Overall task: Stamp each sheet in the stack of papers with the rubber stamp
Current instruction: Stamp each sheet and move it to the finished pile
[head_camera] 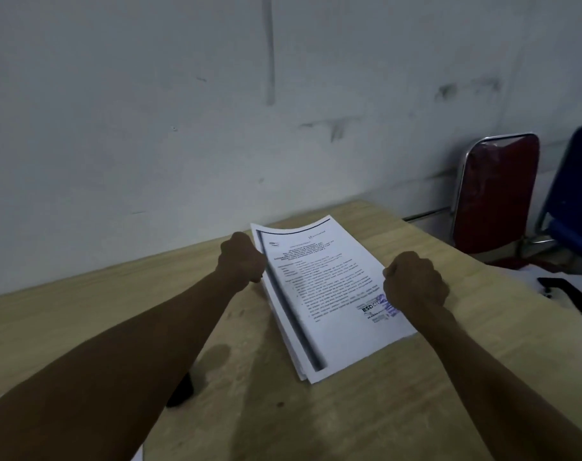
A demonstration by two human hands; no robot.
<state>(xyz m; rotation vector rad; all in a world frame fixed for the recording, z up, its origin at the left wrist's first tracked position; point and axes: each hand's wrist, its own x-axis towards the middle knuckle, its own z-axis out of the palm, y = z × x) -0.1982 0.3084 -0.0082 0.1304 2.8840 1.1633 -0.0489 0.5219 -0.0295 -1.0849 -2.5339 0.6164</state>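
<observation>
Stack of papers (319,294) lies on the wooden surface (382,394), squared between both hands. Left hand (241,257) at the stack's left edge, fingers curled; right hand (414,282) at the right edge, fingers curled. Cannot tell whether either actually pinches the sheets.

Top sheet (322,281) bears a blue-purple stamp mark (381,306) near its lower right. Sheets beneath: hidden, status unknown. Rubber stamp not visible. Dark object (181,392) under the left forearm, unidentified. Progress: at least one sheet done.

Items being counted on and beside the table (415,377)

One stack of papers (319,294), two hands, two chairs, one phone (568,294) are being shown.
</observation>
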